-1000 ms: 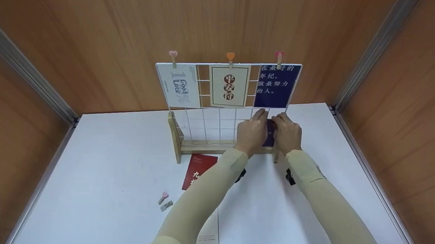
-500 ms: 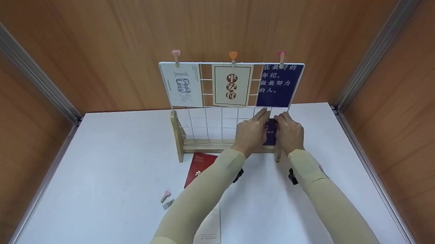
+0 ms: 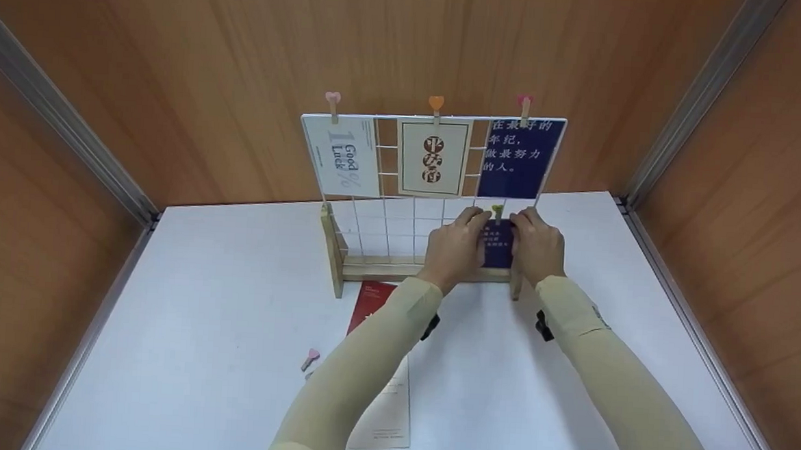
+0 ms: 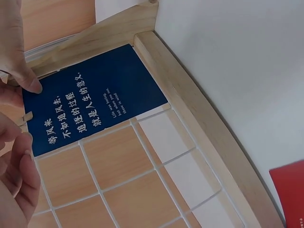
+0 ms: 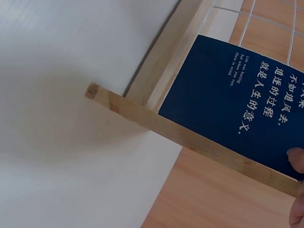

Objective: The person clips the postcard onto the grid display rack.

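Observation:
A small dark blue card (image 3: 498,247) with white writing hangs on the lower right of a white wire grid (image 4: 99,190). A clip with a green top (image 3: 497,211) sits at the card's top edge, between my hands. My right hand (image 3: 538,244) pinches the card's upper right corner, thumb on its front; its other fingers are partly hidden. Left of the clip is my left hand (image 3: 453,250), its fingers loosely bent close to the clip and the card's top edge, apparently holding nothing. In the left wrist view the clip's wooden end (image 4: 27,117) lies over the card.
Along the grid's top hang a white card (image 3: 342,155), a cream card (image 3: 433,158) and a larger blue card (image 3: 517,159), each clipped. A wooden base (image 3: 377,272) holds the grid. A red card (image 3: 371,299), a white card (image 3: 390,416) and a pink-topped clip (image 3: 310,359) lie on the table.
My left hand has drawn away to the left, uncovering the green-topped clip and more of the small blue card. My right hand stays near the card's corner. The view has shifted slightly.

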The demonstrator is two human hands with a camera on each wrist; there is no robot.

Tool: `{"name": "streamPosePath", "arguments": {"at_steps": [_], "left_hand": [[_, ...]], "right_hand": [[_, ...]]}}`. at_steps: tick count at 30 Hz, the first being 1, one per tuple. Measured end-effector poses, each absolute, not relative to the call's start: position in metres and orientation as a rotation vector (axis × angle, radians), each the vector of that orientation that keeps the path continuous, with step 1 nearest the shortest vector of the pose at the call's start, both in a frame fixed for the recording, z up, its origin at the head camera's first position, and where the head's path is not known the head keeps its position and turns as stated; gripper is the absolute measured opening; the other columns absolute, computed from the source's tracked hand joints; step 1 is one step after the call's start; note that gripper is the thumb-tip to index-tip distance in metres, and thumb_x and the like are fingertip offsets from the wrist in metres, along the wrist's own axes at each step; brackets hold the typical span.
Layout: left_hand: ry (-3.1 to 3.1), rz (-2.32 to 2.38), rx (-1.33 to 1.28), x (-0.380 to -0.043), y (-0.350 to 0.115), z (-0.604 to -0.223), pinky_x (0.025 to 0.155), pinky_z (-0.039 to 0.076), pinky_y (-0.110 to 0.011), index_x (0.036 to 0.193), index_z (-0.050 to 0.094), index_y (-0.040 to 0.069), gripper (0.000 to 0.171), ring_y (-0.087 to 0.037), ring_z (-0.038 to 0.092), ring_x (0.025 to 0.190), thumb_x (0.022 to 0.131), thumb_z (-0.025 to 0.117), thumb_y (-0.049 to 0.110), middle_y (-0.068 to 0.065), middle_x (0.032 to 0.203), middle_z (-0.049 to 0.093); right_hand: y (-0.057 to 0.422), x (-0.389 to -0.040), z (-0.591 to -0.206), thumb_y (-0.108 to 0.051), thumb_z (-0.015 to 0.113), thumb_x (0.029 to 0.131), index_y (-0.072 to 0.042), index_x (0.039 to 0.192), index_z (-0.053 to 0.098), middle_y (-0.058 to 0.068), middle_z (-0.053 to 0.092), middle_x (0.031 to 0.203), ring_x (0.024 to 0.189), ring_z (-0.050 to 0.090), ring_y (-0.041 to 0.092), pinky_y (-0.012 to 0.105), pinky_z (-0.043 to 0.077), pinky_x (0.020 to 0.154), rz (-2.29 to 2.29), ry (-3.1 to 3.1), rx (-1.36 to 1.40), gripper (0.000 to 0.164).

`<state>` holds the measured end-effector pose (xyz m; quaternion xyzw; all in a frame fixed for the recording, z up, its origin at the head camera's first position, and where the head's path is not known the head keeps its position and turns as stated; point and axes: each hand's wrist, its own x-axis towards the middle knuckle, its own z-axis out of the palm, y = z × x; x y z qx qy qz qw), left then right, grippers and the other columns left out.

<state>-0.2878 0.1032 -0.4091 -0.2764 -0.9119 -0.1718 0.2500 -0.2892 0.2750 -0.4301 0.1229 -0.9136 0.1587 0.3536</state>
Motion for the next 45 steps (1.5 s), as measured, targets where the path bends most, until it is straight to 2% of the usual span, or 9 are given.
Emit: {"name": "streamPosePath", "arguments": {"at_steps": [5,12,18,30,39,45], "left_hand": [[-2.448,-0.53,-0.784,-0.284,0.096,-0.409,0.058,0.055,-0.029,0.126,0.064,0.013,0.038,-0.014,0.064,0.069,0.088,0.067,0.015,-0.003,0.11,0.063],[-2.437,-0.576,-0.816,-0.277,0.082,-0.405,0.067,0.055,-0.029,0.124,0.065,0.014,0.038,-0.014,0.065,0.084,0.086,0.07,0.015,-0.002,0.11,0.062],[-2.427,-0.583,-0.824,-0.271,0.069,-0.405,0.067,0.054,-0.027,0.125,0.065,0.014,0.039,-0.014,0.064,0.086,0.087,0.07,0.014,-0.003,0.111,0.062],[-2.39,-0.579,-0.831,-0.26,0.044,-0.409,0.058,0.052,-0.026,0.124,0.065,0.012,0.036,-0.012,0.059,0.075,0.088,0.066,0.012,-0.003,0.105,0.062],[-2.406,-0.648,-0.812,-0.254,0.018,-0.414,0.058,0.051,-0.025,0.123,0.066,0.011,0.034,-0.012,0.06,0.073,0.089,0.066,0.011,-0.003,0.104,0.063],[-2.452,-0.685,-0.782,-0.254,0.001,-0.423,0.055,0.049,-0.023,0.124,0.066,0.01,0.034,-0.01,0.056,0.065,0.091,0.065,0.011,-0.003,0.106,0.062]], "right_hand": [[0.274,-0.289,-0.43,0.005,0.069,0.088,0.006,0.102,0.07,0.016,0.065,0.097,0.076,0.069,0.035,0.045,0.057,0.066,0.401,-2.373,0.32,0.014],[0.274,-0.286,-0.428,0.003,0.07,0.088,0.007,0.104,0.069,0.018,0.064,0.098,0.078,0.069,0.036,0.046,0.057,0.067,0.385,-2.399,0.313,0.016],[0.274,-0.286,-0.426,0.001,0.069,0.089,0.008,0.104,0.068,0.019,0.064,0.098,0.077,0.069,0.037,0.047,0.057,0.067,0.373,-2.411,0.32,0.017],[0.272,-0.282,-0.426,-0.006,0.069,0.092,0.008,0.11,0.066,0.021,0.062,0.106,0.076,0.068,0.041,0.05,0.056,0.065,0.362,-2.438,0.314,0.023],[0.269,-0.278,-0.43,-0.01,0.068,0.093,0.007,0.118,0.062,0.023,0.057,0.117,0.084,0.067,0.043,0.051,0.056,0.069,0.362,-2.477,0.31,0.031],[0.273,-0.276,-0.431,-0.008,0.064,0.095,0.008,0.121,0.06,0.022,0.058,0.121,0.092,0.067,0.044,0.053,0.055,0.074,0.396,-2.487,0.315,0.031]]}}
